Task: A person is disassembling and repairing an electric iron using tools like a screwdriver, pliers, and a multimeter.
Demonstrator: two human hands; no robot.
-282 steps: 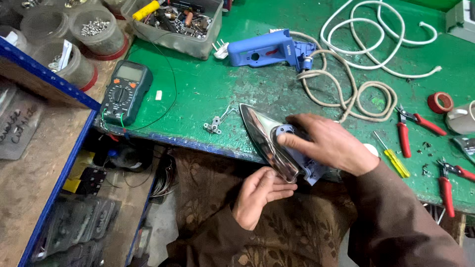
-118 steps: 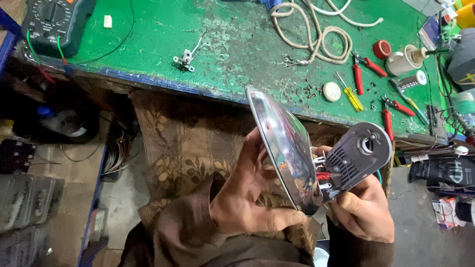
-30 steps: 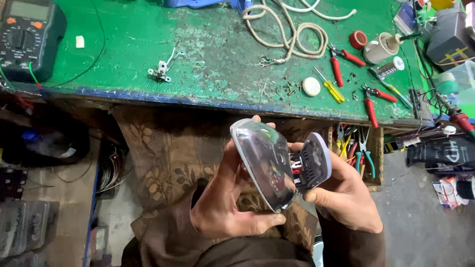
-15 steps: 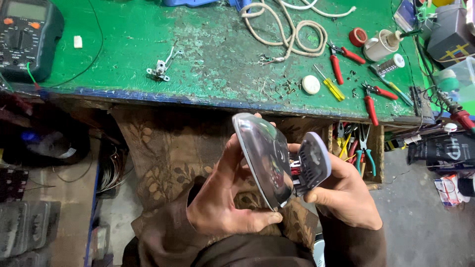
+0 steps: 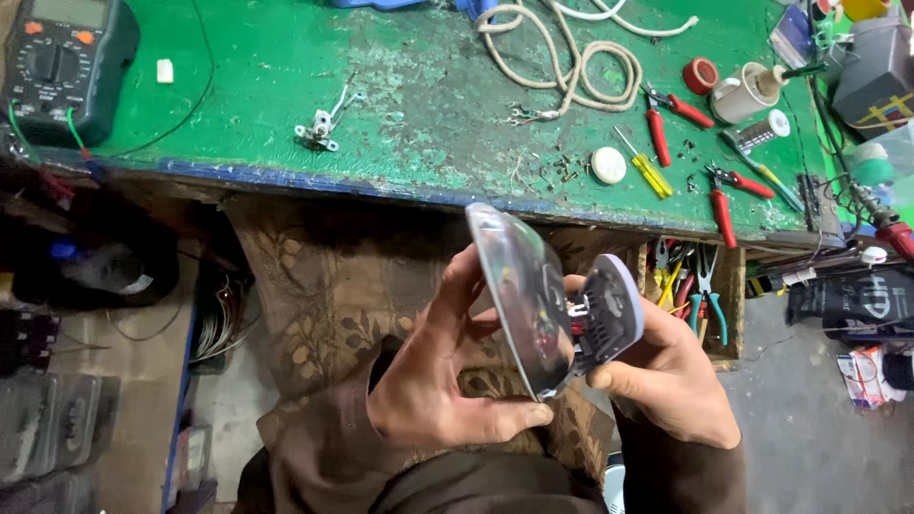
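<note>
Hands first: our left hand [image 5: 443, 385] and our right hand [image 5: 671, 381] hold a clothes iron [image 5: 547, 309] between them, up off the bench and over our lap, just in front of the near blue edge of the green workbench [image 5: 276, 95]; the iron is turned on its side, so we see its shiny metal soleplate [image 5: 514, 295] edge-on and tilted, with the pale rear end of the body [image 5: 609, 309] facing right. Our left fingers are curled closed round the soleplate, thumb along its lower rim and fingertips over its upper edge; our right fingers are wrapped under and behind the rear of the body, the thumb lying along its underside; both hands grip firmly, with no gap we can see. Red wiring shows in the slit between soleplate and body.

On the bench, well apart from the iron, we see a black multimeter [image 5: 67, 62] at the far left, a small metal bracket [image 5: 319, 128] near the middle, a coil of white cord [image 5: 571, 57], a white round cap [image 5: 607, 164], a yellow-handled screwdriver [image 5: 645, 167], red-handled pliers [image 5: 666, 119], and a roll of red tape [image 5: 702, 74]; below the bench's right end, a wooden box of tools [image 5: 700, 290] stands just beside our right hand.
</note>
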